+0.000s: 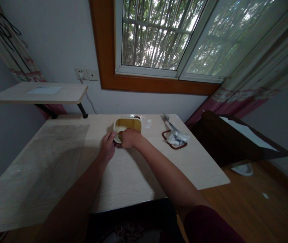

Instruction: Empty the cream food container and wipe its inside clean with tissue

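Observation:
A small rectangular container with a pale rim and a yellowish-brown inside stands at the back middle of the table. My left hand grips its near left corner, with the thumb at the rim. Over the near side, my right hand reaches into the container with its fingers curled. Its fingertips are hidden, so anything in them cannot be made out. To the right lies a lid with a reddish-brown rim, and a crumpled clear plastic bag rests on it. Behind that is a metal utensil that looks like a fork.
The pale wooden table carries a clear plastic sheet on its left. A raised shelf with a paper stands at the back left. Beyond the table's right edge is a dark piece of furniture. A window is behind.

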Motion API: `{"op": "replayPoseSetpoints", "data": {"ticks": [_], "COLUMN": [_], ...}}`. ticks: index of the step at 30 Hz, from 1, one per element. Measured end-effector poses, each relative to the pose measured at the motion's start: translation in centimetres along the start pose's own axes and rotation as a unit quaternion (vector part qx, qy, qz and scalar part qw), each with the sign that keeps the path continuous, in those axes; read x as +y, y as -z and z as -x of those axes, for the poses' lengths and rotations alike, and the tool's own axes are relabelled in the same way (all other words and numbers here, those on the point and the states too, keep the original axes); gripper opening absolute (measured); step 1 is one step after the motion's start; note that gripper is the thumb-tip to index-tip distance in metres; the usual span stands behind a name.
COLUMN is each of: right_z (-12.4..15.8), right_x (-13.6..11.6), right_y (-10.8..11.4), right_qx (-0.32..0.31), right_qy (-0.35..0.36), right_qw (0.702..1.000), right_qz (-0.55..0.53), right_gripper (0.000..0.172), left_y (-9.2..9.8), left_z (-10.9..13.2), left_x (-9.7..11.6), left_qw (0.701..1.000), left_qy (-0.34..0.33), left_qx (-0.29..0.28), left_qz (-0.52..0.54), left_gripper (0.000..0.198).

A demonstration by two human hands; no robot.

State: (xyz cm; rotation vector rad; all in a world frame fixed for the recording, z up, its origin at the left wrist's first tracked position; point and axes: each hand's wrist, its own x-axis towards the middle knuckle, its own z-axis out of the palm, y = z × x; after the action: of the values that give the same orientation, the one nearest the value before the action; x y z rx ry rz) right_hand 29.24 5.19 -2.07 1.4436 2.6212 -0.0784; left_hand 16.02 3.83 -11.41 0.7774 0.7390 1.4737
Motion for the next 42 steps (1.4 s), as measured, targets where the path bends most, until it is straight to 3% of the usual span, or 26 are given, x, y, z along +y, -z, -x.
{"op": "replayPoseSetpoints", "data": {"ticks": [7,12,23,31,42], "right_z": [0.9,1.2,0.2,0.0,0.3], "right_x": [0.6,0.9,0.8,0.7,0.7], "right_y": [-0.5,-0.6,0.0,0.1,-0.4], "right_qx": [0.049,0.048,-0.009,-0.046,0.010], "right_qy": [0.034,0.036,0.024,0.029,0.050], "right_qw": [0.998,0.998,1.000,0.998,0.999], "right_qz": [0.032,0.027,-0.005,-0.015,0.013], "right_gripper": [0.051,0.056,0.065,0.058,0.049], "left_y": [-0.3,-0.2,0.3,0.7,1.1], "left_z": [0.1,0.2,0.0,0.0,-0.5], "left_x": [0.1,-0.3,-0.5,-0.2,-0.5], "left_qw": [1.000,1.000,1.000,0.999,0.999], "left_qy": [0.003,0.003,0.010,0.014,-0.008], "left_qx": [0.007,-0.002,-0.011,-0.041,-0.042], "left_qz": [0.010,0.002,-0.017,-0.028,-0.006], "left_gripper": [0.044,0.042,0.041,0.034,0.030]}}
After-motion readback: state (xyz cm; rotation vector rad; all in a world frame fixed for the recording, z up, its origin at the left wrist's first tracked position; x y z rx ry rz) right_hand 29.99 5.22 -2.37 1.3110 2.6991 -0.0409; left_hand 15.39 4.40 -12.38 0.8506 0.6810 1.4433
